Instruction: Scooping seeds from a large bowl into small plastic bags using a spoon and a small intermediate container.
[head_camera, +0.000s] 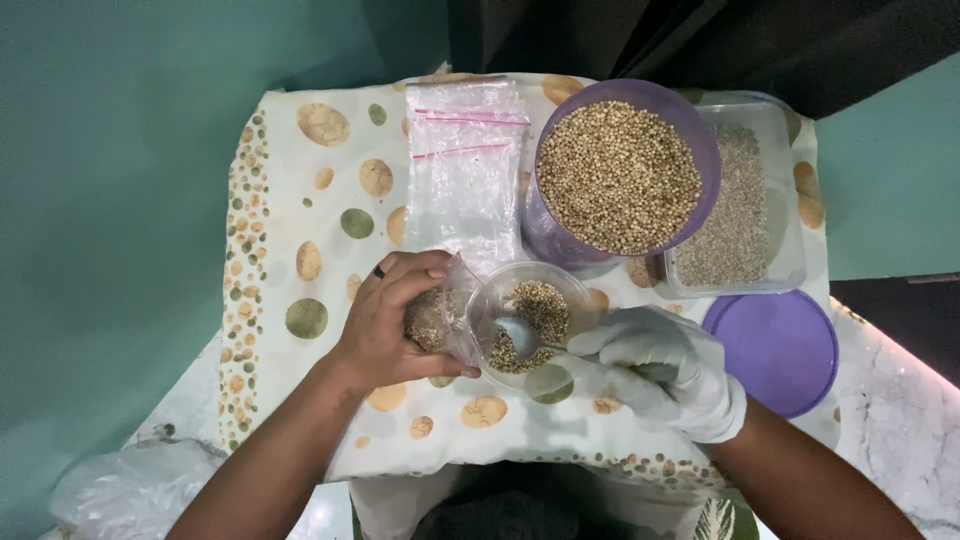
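Left hand (385, 325), bare, fingers closed around one small clear bag (435, 318) part-filled with seeds, near the table's front edge. Right hand (665, 370), white-gloved, fingers pinching one spoon (525, 335) inside one small clear bowl (490, 300) touching the bag. Toward the rear edge: one purple seed tub (560, 245), one clear rectangular container (785, 270), one stack of empty bags (465, 170); one purple lid (780, 350) at the right edge.

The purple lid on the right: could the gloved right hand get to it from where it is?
Probably yes. The purple lid lies bare just beside the right hand, nothing between them, though that hand holds a spoon.
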